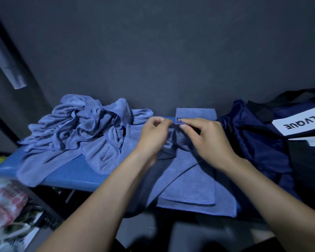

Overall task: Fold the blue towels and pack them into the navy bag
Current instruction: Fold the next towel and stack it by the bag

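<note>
Towels [84, 131] blue — bag [258, 142] navy, white label [298, 122].

Towels [91, 131] — soft matt cloth; bag [258, 142] — smooth fabric; bench [69, 177] slightly glossy

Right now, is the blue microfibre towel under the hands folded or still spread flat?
Partly folded: the blue microfibre towel shows layered stitched edges, and both hands, left hand and right hand, pinch its top edge.

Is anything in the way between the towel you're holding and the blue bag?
Nothing visible is. Both the left hand and the right hand pinch the top edge of the towel, and the navy bag sits right beside it on the right. Whether the bag's zipper is open, I cannot tell.
</note>
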